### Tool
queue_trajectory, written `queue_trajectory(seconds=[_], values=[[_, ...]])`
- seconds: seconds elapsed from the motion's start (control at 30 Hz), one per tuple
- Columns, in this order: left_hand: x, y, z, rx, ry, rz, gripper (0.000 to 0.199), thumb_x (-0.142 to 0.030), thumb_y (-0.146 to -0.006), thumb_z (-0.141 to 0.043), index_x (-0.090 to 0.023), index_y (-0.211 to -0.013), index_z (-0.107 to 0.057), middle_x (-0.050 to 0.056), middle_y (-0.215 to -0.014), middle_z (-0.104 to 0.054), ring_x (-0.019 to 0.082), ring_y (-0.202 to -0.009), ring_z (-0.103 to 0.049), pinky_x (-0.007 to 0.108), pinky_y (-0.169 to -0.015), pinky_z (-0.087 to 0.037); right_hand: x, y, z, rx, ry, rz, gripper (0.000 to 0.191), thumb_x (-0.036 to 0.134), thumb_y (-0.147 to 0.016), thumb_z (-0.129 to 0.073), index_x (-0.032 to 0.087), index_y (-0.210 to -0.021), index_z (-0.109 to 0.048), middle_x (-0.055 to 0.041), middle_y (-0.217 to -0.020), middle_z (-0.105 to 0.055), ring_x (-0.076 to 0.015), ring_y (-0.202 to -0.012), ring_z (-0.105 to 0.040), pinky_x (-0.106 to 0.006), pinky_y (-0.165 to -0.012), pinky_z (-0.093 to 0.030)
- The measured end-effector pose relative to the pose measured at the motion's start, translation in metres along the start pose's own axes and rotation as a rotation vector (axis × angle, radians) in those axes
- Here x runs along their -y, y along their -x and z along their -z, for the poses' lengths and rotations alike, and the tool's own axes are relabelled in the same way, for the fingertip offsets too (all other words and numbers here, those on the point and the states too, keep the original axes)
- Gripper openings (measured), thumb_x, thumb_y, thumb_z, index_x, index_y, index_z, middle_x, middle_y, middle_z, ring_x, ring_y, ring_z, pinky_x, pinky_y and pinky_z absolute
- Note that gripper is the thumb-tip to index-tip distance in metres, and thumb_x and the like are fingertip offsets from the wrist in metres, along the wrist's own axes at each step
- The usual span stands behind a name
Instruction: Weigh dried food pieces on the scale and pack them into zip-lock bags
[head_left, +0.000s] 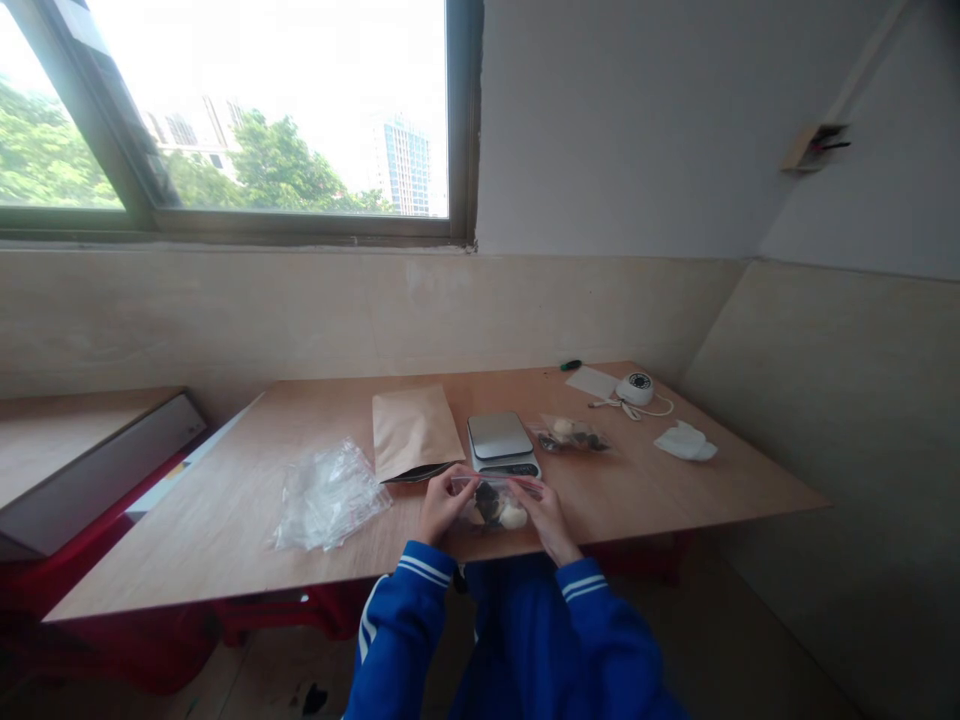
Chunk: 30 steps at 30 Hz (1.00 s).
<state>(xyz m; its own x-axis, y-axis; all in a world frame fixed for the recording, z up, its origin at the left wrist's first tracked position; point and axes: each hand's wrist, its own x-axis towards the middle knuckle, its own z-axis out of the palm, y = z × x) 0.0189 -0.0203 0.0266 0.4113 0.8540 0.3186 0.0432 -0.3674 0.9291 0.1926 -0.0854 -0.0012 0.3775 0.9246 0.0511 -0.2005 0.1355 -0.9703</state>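
Note:
A clear zip bag with dark and pale round pieces inside is held at the table's front edge. My left hand pinches the left end of its top strip, and my right hand pinches the right part of the same strip. Just beyond the bag sits a kitchen scale with a bare silver plate. A second filled clear bag lies to the right of the scale. To its left is a brown paper pouch, its dark opening facing me.
A pile of clear plastic bags lies on the wooden table at the left. On the right are a white round device with a cable, a crumpled white tissue and a white card. A green-handled item lies near the wall.

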Motion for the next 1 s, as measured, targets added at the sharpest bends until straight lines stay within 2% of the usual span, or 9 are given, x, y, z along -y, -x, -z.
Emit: queue_trajectory(seconds=[0.43, 0.6, 0.8, 1.0], values=[[0.0012, -0.0002, -0.0005, -0.013, -0.026, -0.051, 0.029, -0.042, -0.079, -0.059, -0.014, -0.083, -0.065, 0.006, -0.079, -0.067, 0.018, -0.074, -0.062, 0.027, -0.068, -0.048, 0.0073, 0.0055, -0.0042, -0.05, -0.003, -0.006, 0.036, 0.045, -0.064, -0.076, 0.016, -0.084, -0.069, -0.0063, -0.082, -0.073, -0.0224, -0.08, -0.068, -0.034, -0.076, -0.053], [0.0037, -0.0002, -0.0011, -0.03, -0.026, -0.032, 0.03, -0.044, -0.078, -0.06, -0.015, -0.083, -0.065, 0.006, -0.078, -0.067, 0.018, -0.074, -0.062, 0.027, -0.067, -0.049, 0.0067, 0.0019, -0.0019, 0.01, -0.034, -0.033, 0.037, 0.048, -0.061, -0.077, 0.017, -0.079, -0.068, -0.0047, -0.078, -0.072, -0.0222, -0.076, -0.068, -0.033, -0.073, -0.053], [0.0011, 0.0004, -0.0014, -0.019, -0.029, -0.027, 0.03, -0.044, -0.077, -0.061, -0.015, -0.082, -0.065, 0.005, -0.077, -0.066, 0.017, -0.071, -0.061, 0.026, -0.065, -0.048, 0.0067, -0.0021, -0.0007, 0.1, -0.024, -0.042, 0.043, 0.045, -0.062, -0.077, 0.017, -0.092, -0.069, -0.0063, -0.086, -0.073, -0.0213, -0.08, -0.068, -0.032, -0.074, -0.052], [0.0006, 0.0006, -0.0016, -0.009, -0.026, -0.029, 0.03, -0.043, -0.078, -0.061, -0.014, -0.083, -0.064, 0.006, -0.08, -0.067, 0.018, -0.074, -0.062, 0.026, -0.066, -0.048, 0.0037, -0.0014, -0.0046, 0.026, -0.007, -0.012, 0.033, 0.042, -0.063, -0.077, 0.017, -0.082, -0.071, -0.0051, -0.08, -0.073, -0.0206, -0.077, -0.068, -0.032, -0.074, -0.053]])
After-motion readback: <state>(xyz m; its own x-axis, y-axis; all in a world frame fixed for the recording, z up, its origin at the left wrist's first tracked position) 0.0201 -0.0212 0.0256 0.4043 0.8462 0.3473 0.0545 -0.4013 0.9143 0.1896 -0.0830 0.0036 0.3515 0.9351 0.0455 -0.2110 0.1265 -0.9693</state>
